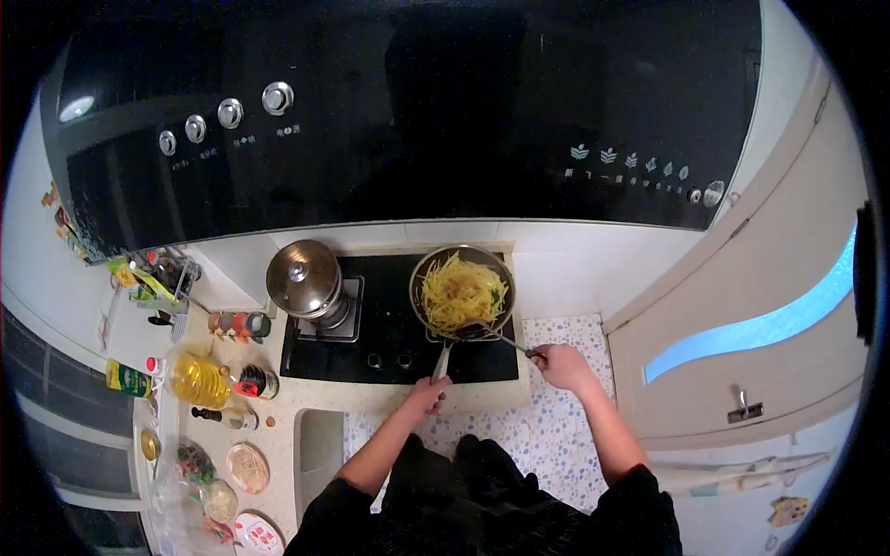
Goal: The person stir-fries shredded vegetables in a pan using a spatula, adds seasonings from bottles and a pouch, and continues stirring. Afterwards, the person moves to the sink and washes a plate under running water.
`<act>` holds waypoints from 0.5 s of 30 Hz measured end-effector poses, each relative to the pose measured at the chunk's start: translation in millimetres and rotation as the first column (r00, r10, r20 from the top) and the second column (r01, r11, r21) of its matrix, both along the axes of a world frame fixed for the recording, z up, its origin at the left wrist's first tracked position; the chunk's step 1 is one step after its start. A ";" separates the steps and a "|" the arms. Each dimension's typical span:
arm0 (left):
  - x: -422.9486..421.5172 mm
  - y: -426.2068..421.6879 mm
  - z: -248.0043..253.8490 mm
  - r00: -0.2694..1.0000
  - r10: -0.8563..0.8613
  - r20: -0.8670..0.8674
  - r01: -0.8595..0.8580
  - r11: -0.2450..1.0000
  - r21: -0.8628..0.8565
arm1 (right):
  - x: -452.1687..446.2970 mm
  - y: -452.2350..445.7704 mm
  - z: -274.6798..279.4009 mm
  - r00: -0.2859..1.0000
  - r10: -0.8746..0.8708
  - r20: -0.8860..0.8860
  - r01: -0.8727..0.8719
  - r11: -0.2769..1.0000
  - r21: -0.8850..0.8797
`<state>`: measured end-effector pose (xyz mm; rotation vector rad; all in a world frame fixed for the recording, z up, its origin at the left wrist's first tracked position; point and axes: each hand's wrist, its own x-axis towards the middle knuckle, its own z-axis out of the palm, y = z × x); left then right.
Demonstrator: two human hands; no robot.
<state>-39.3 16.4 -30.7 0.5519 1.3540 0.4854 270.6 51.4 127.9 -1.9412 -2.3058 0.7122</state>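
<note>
A round pan (pixel 416 318) sits on the right burner of the black stove (pixel 371 320), filled with yellow shredded food (pixel 461 289) that has bits of green in it. My left hand (pixel 427 397) is wrapped round the pan's handle (pixel 442 360), in front of the pan. To the right, my right hand (pixel 559 366) grips the end of a metal spatula (pixel 510 341), whose head rests in the food at the pan's near edge.
A lidded pot (pixel 304 279) stands on the left burner. Left on the counter (pixel 306 393) are an oil bottle (pixel 200 381), spice jars (pixel 239 324), a dark bottle (pixel 256 381) and a plate (pixel 247 468). A black range hood (pixel 445 130) hangs above, and a door (pixel 751 324) is at right.
</note>
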 end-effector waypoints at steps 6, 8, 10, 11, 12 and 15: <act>0.0 -3.3 -5.3 0.996 0.019 0.093 -0.025 0.998 0.064 | -35.4 7.8 -53.1 0.993 -0.094 0.065 0.087 0.990 0.110; 1.3 -4.6 0.2 0.999 0.015 0.051 -0.019 0.997 0.079 | -41.3 21.0 -82.4 0.990 -0.114 0.078 0.099 0.979 0.179; 1.7 -5.6 10.5 0.999 0.013 0.042 -0.016 0.997 0.076 | -58.9 30.4 -90.8 0.982 -0.165 0.094 0.143 0.968 0.206; 2.4 -6.0 15.1 0.999 0.012 0.038 -0.015 0.997 0.073 | -66.6 32.8 -95.5 0.983 -0.180 0.030 0.167 0.954 0.250; 2.9 -6.1 14.5 0.999 0.012 0.030 -0.014 0.997 0.069 | -73.2 34.6 -102.6 0.981 -0.193 0.014 0.184 0.952 0.243; 2.7 -5.5 2.5 0.998 0.024 0.064 -0.029 0.997 0.067 | -90.6 27.5 -108.9 0.972 -0.230 -0.056 0.236 0.940 0.245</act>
